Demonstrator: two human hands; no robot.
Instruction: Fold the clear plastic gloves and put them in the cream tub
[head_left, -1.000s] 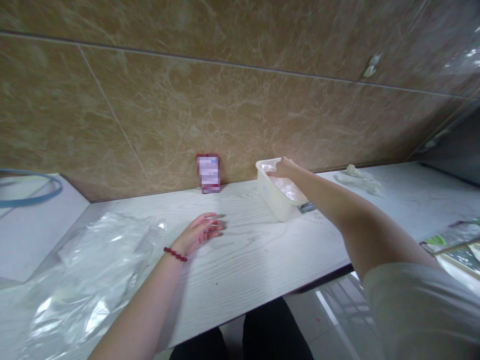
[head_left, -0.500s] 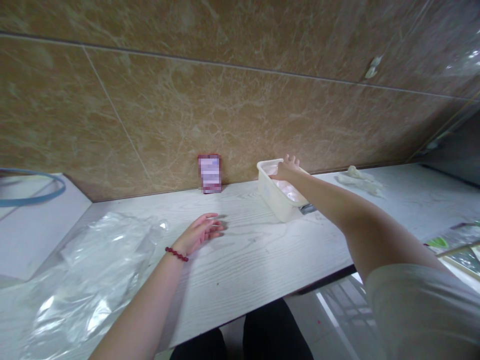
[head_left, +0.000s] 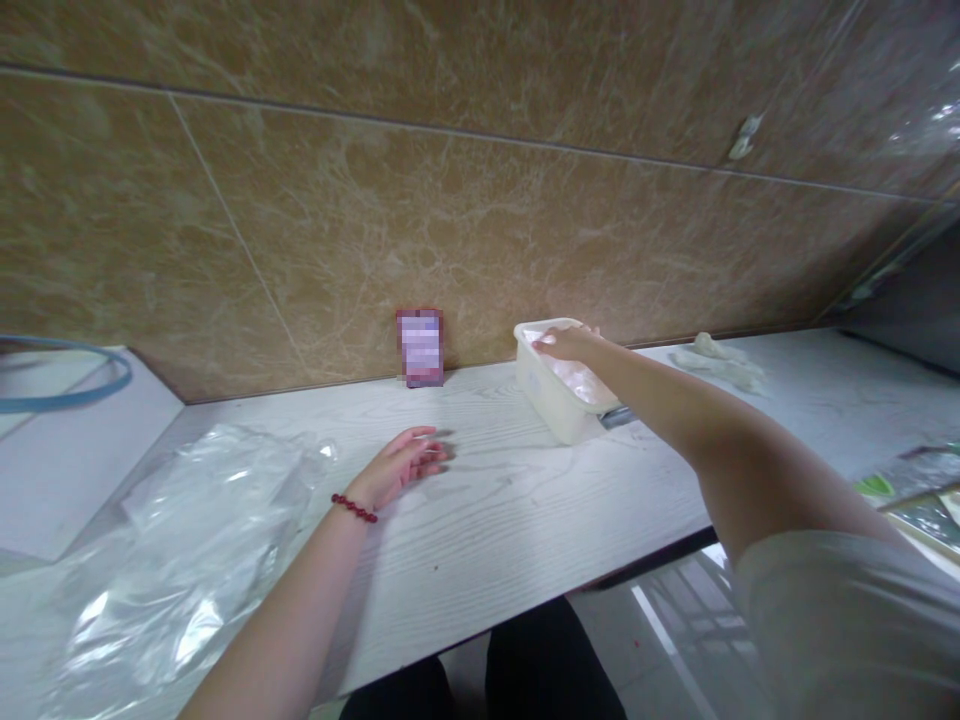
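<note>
My right hand [head_left: 568, 344] reaches into a white plastic bin [head_left: 556, 405] standing against the wall. Clear, pinkish plastic film or bags [head_left: 581, 381] lie inside it. The fingers are partly hidden by the bin and its contents, so a grip cannot be made out. My left hand [head_left: 405, 465], with a red bead bracelet [head_left: 354, 508] at the wrist, rests on the white wood-grain table [head_left: 480, 530]. Its fingers are loosely apart and hold nothing. To its left lies a heap of clear plastic bags [head_left: 217, 520].
A small red-framed card [head_left: 421, 348], its face blurred, leans against the brown marble wall. At the far left stands a white box [head_left: 67, 470] with a blue strap [head_left: 97, 398]. Crumpled whitish gloves or film [head_left: 720, 362] lie right of the bin. A green object [head_left: 876, 485] is at the right edge.
My right hand has lowered into the bin, its raised fingers now down among the plastic. The left hand has stayed in place.
</note>
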